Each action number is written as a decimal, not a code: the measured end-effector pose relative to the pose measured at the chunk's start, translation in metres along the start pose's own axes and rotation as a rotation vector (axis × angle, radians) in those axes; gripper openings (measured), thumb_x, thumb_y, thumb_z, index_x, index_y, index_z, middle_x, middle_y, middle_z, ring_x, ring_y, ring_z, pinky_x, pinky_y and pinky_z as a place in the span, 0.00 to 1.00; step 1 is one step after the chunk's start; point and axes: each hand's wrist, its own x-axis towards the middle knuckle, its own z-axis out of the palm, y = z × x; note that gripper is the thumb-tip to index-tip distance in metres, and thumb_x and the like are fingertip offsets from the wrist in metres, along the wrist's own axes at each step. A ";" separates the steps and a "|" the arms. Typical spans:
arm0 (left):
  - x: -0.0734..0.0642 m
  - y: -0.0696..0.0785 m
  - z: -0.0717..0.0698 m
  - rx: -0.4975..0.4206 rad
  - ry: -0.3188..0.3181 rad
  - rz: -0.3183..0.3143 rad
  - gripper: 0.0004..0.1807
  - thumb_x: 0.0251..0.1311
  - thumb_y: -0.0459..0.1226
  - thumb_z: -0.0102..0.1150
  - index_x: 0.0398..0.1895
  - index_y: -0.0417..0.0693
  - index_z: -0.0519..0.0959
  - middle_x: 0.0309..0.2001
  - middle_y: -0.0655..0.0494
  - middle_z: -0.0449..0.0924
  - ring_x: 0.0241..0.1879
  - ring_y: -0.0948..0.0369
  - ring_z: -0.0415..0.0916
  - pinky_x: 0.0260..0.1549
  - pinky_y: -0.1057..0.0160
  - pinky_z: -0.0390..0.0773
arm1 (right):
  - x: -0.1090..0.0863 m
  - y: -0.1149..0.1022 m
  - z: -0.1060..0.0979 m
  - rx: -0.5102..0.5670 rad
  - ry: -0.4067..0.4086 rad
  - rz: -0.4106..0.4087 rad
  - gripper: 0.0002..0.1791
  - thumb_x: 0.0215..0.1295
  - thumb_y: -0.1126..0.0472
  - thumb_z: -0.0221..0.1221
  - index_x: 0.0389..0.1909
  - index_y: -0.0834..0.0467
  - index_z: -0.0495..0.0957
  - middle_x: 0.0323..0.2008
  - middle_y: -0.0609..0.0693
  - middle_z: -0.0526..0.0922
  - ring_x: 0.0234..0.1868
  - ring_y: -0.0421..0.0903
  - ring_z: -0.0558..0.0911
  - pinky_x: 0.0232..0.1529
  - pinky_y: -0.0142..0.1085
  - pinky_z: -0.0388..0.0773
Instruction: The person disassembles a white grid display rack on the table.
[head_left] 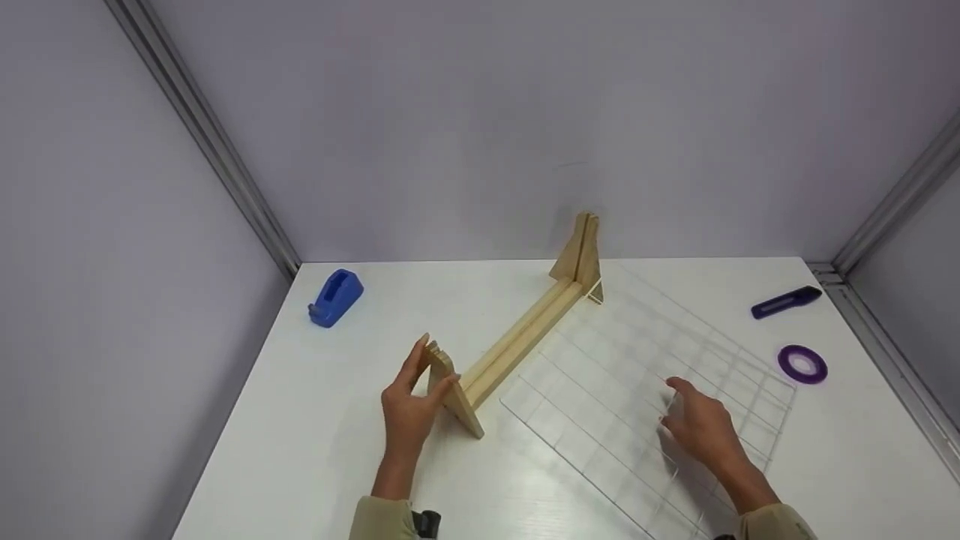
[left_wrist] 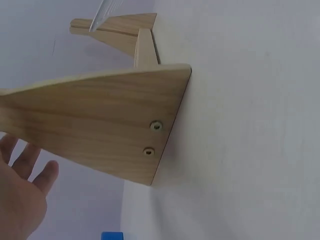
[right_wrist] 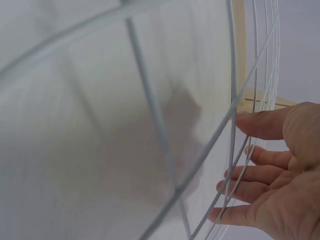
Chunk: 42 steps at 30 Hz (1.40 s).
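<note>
With 12 at the back wall, the wooden stand (head_left: 523,343) lies slantwise, from 9 o'clock to just past 12. The left hand (head_left: 411,409) grips the upper part of the stand's near end panel (left_wrist: 100,120), thumb and fingers narrowed around it. The right hand (head_left: 703,429), toward 4 o'clock, pinches the wire grid (right_wrist: 177,191), thumb against one side, the other fingers spread behind the wires. The grid reaches from 6 o'clock to the far end panel (head_left: 586,251); whether its corner touches there, I cannot tell.

The white table (head_left: 300,427) runs back to a pale wall (head_left: 450,135), with grey metal rails (head_left: 206,135) at the corners.

At 10 o'clock sits a blue tape dispenser (head_left: 335,298); at 2, a dark cutter (head_left: 786,302); at 3, a purple tape roll (head_left: 784,361), just beside the grid's corner. The stand's crossbar lies between the left hand and most of the grid.
</note>
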 end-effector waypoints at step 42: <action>0.000 -0.015 -0.018 -0.047 -0.286 -0.196 0.31 0.55 0.44 0.76 0.63 0.51 0.80 0.63 0.56 0.81 0.66 0.55 0.76 0.68 0.45 0.72 | -0.008 0.015 0.003 -0.060 -0.070 0.029 0.34 0.55 0.68 0.66 0.65 0.71 0.71 0.55 0.73 0.81 0.57 0.71 0.80 0.58 0.63 0.76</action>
